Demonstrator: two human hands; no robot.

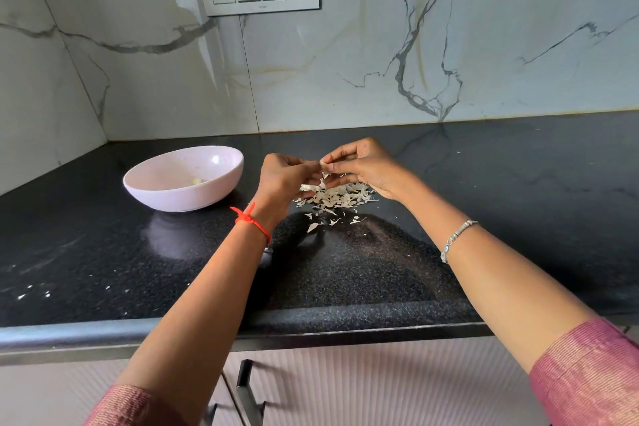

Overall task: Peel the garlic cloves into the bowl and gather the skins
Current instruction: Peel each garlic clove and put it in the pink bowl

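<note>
The left hand (287, 180) and the right hand (363, 166) are both pinching a small garlic clove (323, 164) between curled fingertips, holding it just above the heap of skins (337, 197) on the black counter (518, 190); the pink bowl (179, 199) is sitting apart to the left, so a clove slipping from that pinch is likely dropping into the heap, not the bowl, and getting lost among the flakes. The skins are looking thin and light, and a few are lying loose nearer the counter's edge; a careless sweep of an arm is risking scattering them further.
</note>
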